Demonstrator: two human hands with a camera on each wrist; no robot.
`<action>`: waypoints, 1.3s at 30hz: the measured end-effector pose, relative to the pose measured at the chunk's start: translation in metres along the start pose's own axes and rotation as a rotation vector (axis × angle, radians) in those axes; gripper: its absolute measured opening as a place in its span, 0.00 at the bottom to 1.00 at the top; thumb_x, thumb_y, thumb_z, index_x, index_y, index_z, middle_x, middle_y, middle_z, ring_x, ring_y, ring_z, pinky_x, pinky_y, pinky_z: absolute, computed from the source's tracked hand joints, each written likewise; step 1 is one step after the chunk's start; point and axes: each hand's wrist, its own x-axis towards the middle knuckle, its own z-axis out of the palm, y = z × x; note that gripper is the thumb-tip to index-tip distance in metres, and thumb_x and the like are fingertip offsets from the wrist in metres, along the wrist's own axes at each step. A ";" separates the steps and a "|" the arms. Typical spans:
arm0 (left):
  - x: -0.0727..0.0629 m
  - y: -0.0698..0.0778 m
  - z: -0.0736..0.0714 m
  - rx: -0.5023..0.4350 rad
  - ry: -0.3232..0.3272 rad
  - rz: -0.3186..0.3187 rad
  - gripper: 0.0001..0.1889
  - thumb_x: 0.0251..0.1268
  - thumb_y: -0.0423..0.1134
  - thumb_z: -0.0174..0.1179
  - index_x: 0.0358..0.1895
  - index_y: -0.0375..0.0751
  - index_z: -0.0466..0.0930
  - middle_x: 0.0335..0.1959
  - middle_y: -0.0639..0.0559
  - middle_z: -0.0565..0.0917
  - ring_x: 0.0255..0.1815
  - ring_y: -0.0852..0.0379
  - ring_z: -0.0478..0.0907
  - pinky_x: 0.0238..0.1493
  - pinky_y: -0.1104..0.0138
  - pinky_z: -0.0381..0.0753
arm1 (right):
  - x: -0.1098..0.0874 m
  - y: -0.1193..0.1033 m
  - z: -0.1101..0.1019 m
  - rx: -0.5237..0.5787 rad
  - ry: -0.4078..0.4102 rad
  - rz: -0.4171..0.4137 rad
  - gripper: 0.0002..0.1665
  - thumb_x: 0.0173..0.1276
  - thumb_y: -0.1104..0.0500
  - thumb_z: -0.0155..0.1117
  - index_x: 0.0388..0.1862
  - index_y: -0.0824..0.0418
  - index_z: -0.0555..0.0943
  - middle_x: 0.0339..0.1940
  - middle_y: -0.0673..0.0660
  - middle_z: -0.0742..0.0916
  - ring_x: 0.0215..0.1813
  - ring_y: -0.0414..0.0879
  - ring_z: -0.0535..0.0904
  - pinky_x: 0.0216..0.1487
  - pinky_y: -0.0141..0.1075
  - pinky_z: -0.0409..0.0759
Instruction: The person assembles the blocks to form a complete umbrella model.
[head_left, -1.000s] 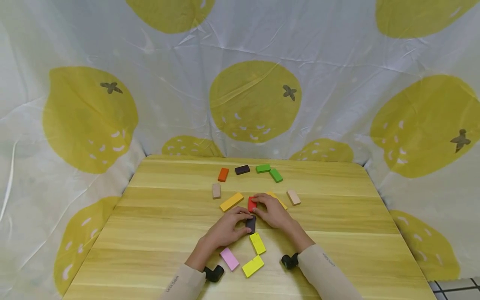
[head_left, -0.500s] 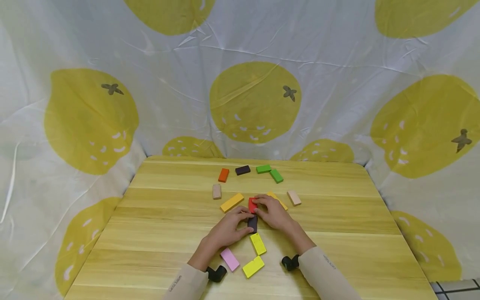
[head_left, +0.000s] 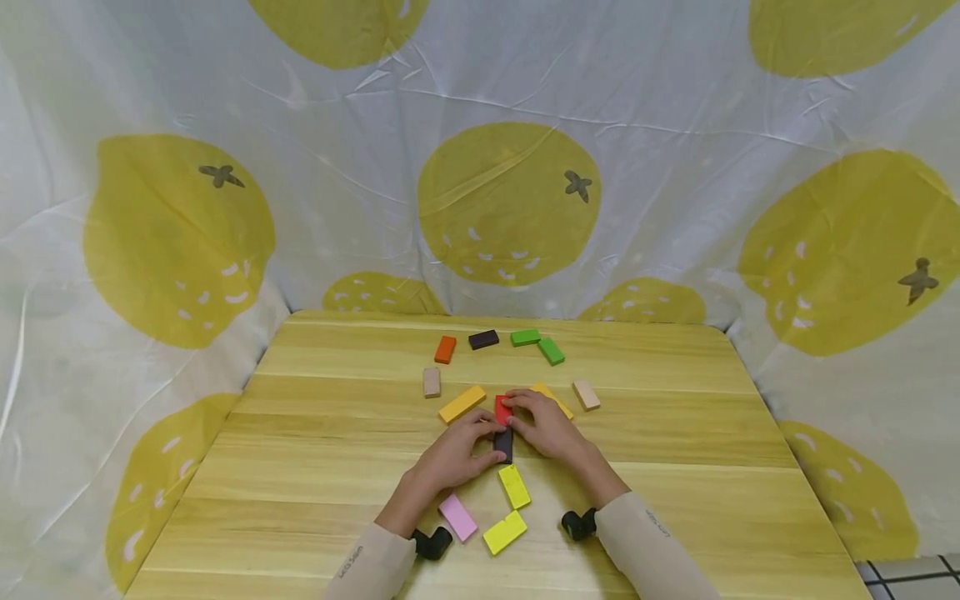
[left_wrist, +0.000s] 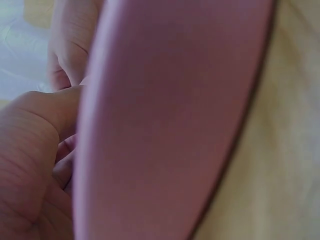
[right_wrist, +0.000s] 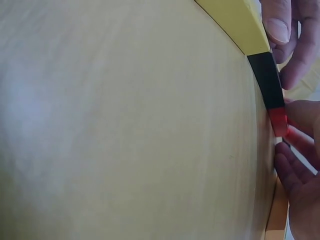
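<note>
Black block and red block held end to end on the tabletop
The former is pinched by the left hand, the latter, farther out, by the right hand; the black block's near end is met by a yellow block.

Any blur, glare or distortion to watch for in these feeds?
Head: fairly sharp, with glints along creases in the curtain. Left wrist: the pink block, close and blurred, hides part of the left hand. Right wrist: pale glare on the tabletop at left; the black block looks tapered, probably lens distortion.
</note>
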 end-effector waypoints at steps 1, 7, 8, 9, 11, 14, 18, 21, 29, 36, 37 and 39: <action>0.000 0.000 0.000 0.000 -0.002 0.000 0.21 0.71 0.52 0.67 0.60 0.45 0.85 0.64 0.56 0.78 0.65 0.58 0.76 0.70 0.59 0.77 | 0.000 0.000 0.000 -0.004 -0.001 -0.003 0.21 0.77 0.57 0.64 0.66 0.59 0.82 0.71 0.56 0.81 0.74 0.57 0.74 0.75 0.54 0.71; 0.002 -0.001 -0.003 0.006 -0.013 0.001 0.24 0.71 0.53 0.66 0.64 0.46 0.82 0.67 0.54 0.77 0.68 0.57 0.75 0.71 0.58 0.76 | 0.001 0.002 0.000 -0.014 0.005 -0.019 0.21 0.77 0.57 0.64 0.66 0.58 0.82 0.71 0.56 0.81 0.74 0.57 0.74 0.75 0.55 0.71; 0.003 -0.002 -0.004 0.008 -0.012 -0.001 0.24 0.71 0.54 0.65 0.65 0.46 0.81 0.68 0.54 0.77 0.69 0.57 0.75 0.72 0.58 0.76 | 0.001 0.002 0.001 -0.015 0.006 -0.019 0.21 0.77 0.56 0.64 0.66 0.58 0.82 0.71 0.56 0.81 0.74 0.57 0.74 0.75 0.55 0.71; 0.003 -0.003 -0.005 0.008 -0.011 -0.007 0.26 0.72 0.54 0.65 0.66 0.47 0.80 0.69 0.54 0.76 0.70 0.56 0.74 0.72 0.57 0.75 | 0.001 0.002 0.001 -0.014 0.005 -0.015 0.21 0.77 0.56 0.64 0.66 0.58 0.82 0.71 0.56 0.81 0.74 0.57 0.74 0.75 0.54 0.71; 0.004 -0.005 -0.008 0.007 -0.016 -0.014 0.28 0.71 0.55 0.65 0.69 0.48 0.78 0.72 0.53 0.73 0.73 0.54 0.72 0.73 0.55 0.74 | 0.002 0.003 0.002 -0.014 0.006 -0.009 0.22 0.77 0.56 0.64 0.67 0.58 0.81 0.71 0.57 0.81 0.74 0.57 0.74 0.76 0.54 0.70; 0.006 -0.008 -0.010 0.013 -0.035 -0.016 0.33 0.69 0.57 0.66 0.73 0.49 0.74 0.76 0.53 0.70 0.77 0.52 0.68 0.75 0.54 0.72 | 0.002 0.003 0.003 -0.015 0.004 0.010 0.23 0.77 0.55 0.64 0.68 0.58 0.80 0.72 0.57 0.80 0.75 0.57 0.73 0.77 0.54 0.69; 0.007 -0.011 -0.012 0.029 -0.057 -0.008 0.38 0.66 0.59 0.68 0.76 0.50 0.70 0.79 0.52 0.66 0.80 0.49 0.64 0.77 0.51 0.69 | 0.000 0.003 0.004 -0.005 0.014 0.031 0.24 0.77 0.55 0.64 0.70 0.58 0.79 0.72 0.58 0.79 0.76 0.57 0.72 0.77 0.53 0.69; 0.007 -0.012 -0.012 0.042 -0.071 -0.009 0.40 0.66 0.61 0.67 0.78 0.51 0.67 0.81 0.52 0.65 0.81 0.48 0.62 0.77 0.50 0.68 | -0.001 0.002 0.004 0.005 0.019 0.048 0.25 0.77 0.54 0.64 0.70 0.58 0.78 0.72 0.58 0.79 0.75 0.56 0.73 0.77 0.53 0.69; 0.010 -0.013 -0.015 0.046 -0.104 -0.006 0.40 0.67 0.61 0.66 0.79 0.51 0.66 0.81 0.55 0.65 0.81 0.49 0.62 0.78 0.50 0.68 | -0.003 0.002 0.005 0.005 0.019 0.056 0.25 0.78 0.55 0.63 0.70 0.59 0.78 0.70 0.57 0.80 0.74 0.55 0.74 0.77 0.51 0.70; 0.011 -0.014 -0.016 0.059 -0.111 0.010 0.41 0.68 0.62 0.65 0.79 0.50 0.66 0.82 0.57 0.63 0.81 0.50 0.62 0.78 0.52 0.68 | -0.004 0.003 0.005 0.014 0.013 0.064 0.26 0.77 0.54 0.64 0.71 0.59 0.77 0.72 0.57 0.79 0.76 0.55 0.72 0.78 0.52 0.69; 0.012 -0.015 -0.016 0.060 -0.111 0.016 0.41 0.67 0.63 0.65 0.79 0.50 0.66 0.82 0.57 0.63 0.81 0.50 0.62 0.78 0.52 0.68 | -0.004 0.003 0.005 0.013 0.012 0.065 0.26 0.78 0.54 0.63 0.72 0.59 0.76 0.73 0.57 0.79 0.76 0.55 0.72 0.78 0.52 0.69; 0.012 -0.015 -0.016 0.066 -0.118 0.019 0.43 0.66 0.65 0.64 0.79 0.50 0.65 0.82 0.59 0.62 0.81 0.50 0.62 0.78 0.52 0.68 | -0.004 0.004 0.006 0.009 0.011 0.066 0.27 0.78 0.53 0.63 0.72 0.59 0.75 0.73 0.58 0.78 0.77 0.55 0.71 0.78 0.52 0.68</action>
